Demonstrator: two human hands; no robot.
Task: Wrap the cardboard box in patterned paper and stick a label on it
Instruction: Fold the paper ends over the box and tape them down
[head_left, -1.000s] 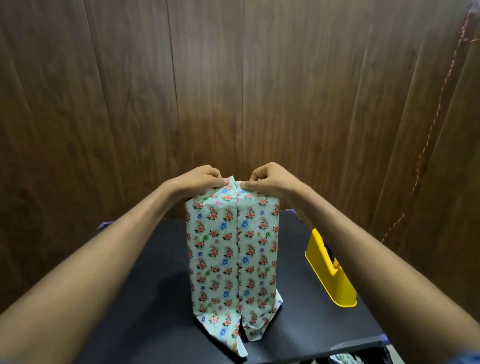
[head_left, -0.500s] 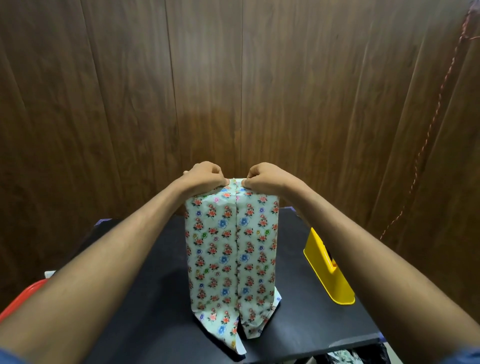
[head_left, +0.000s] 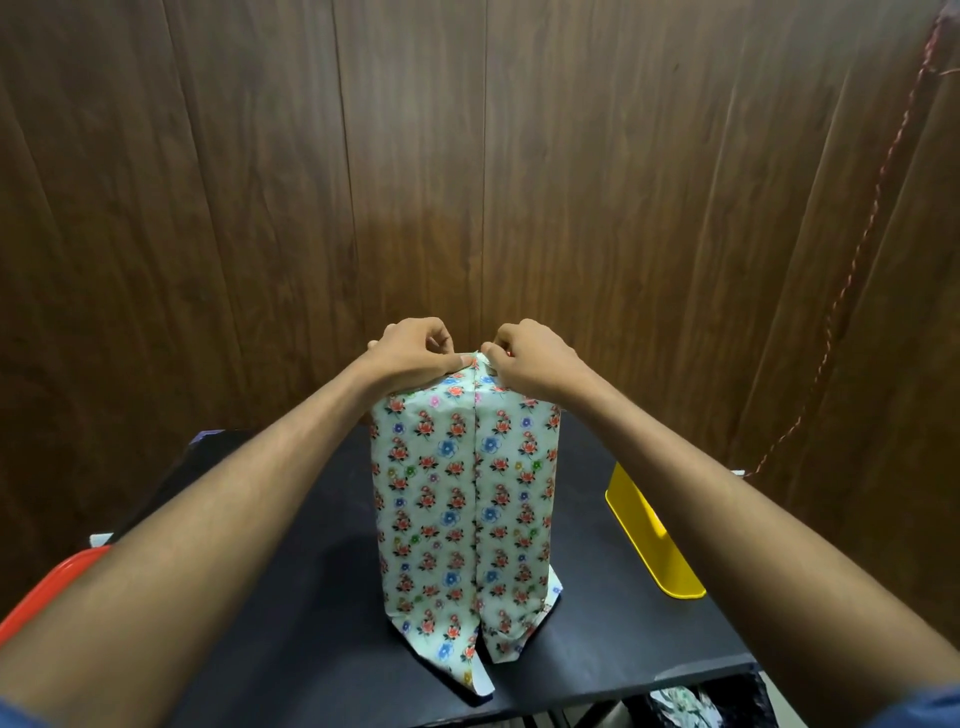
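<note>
Head view: left hand (head_left: 410, 353) and right hand (head_left: 530, 364) each keep a pinching grip on paper (head_left: 462, 493) at 12 o'clock; tugging unevenly could tear it

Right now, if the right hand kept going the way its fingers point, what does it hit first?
The right hand points inward along the top of the wrapped box, pinching the patterned paper at the seam. Going on, it would likely meet the left hand first; the gap looks tiny, though depth is unclear.

home craft corner, wood-panelled wall (head_left: 260, 208), black table (head_left: 311, 597)
</note>
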